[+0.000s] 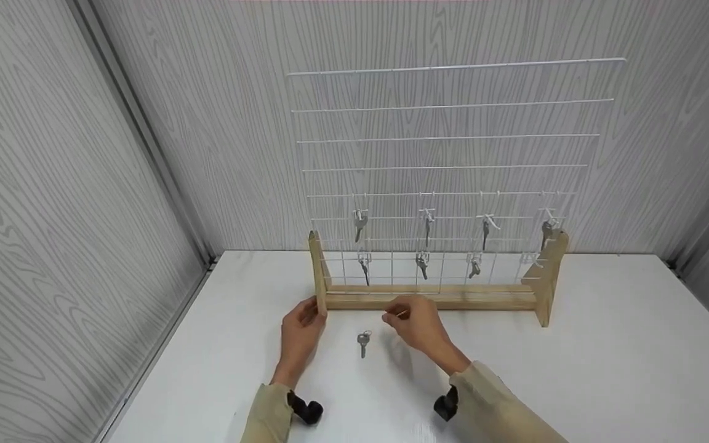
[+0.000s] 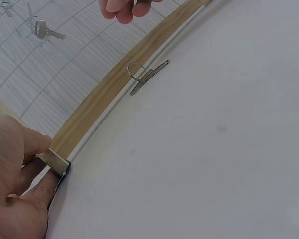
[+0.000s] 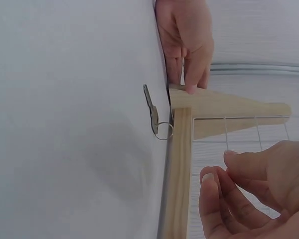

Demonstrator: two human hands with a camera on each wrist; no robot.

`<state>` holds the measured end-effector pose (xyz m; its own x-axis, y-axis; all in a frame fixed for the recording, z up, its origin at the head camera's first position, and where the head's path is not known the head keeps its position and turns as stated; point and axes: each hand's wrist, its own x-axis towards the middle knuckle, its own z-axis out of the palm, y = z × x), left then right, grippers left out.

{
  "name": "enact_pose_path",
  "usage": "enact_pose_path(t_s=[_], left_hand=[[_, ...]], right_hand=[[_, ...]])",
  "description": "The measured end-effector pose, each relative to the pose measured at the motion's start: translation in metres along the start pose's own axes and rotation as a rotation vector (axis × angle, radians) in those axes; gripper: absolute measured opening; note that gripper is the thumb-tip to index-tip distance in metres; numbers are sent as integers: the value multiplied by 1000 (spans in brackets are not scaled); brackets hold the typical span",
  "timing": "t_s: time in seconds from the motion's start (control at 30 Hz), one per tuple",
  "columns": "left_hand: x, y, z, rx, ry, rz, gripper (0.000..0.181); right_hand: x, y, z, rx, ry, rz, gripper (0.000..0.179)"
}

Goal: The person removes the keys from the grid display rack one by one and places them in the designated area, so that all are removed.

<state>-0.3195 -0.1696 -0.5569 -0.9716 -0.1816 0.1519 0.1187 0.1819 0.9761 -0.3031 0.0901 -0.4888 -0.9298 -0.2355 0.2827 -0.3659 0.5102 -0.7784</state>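
My left hand grips the foot of the left wooden end piece of a wire grid rack, thumb on one side and fingers on the other. A silver key with a ring lies on the white table in front of the rack, between the two hands. Above and to the right of this key, my right hand hovers by the wooden crossbar. In the right wrist view its fingers are loosely bent, with nothing seen between them and the thumb.
Several keys hang from white hooks in two rows on the lower wire grid. The lower row's rightmost hook shows no key. The right wooden end piece stands on the table. Grey wood-grain panels surround the table.
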Motion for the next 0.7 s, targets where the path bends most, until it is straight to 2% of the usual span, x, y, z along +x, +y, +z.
enact_pose_path(t_s=[0.1, 0.37, 0.7], left_hand=[[-1, 0, 0, -5, -4, -5, 44], [-1, 0, -1, -19, 8, -23, 43], [-4, 0, 1, -29, 3, 3, 43]], right_hand=[[-4, -1, -9, 8, 10, 8, 8], [-15, 3, -34, -13, 55, -42, 9], [-34, 13, -89, -73, 126, -14, 8]])
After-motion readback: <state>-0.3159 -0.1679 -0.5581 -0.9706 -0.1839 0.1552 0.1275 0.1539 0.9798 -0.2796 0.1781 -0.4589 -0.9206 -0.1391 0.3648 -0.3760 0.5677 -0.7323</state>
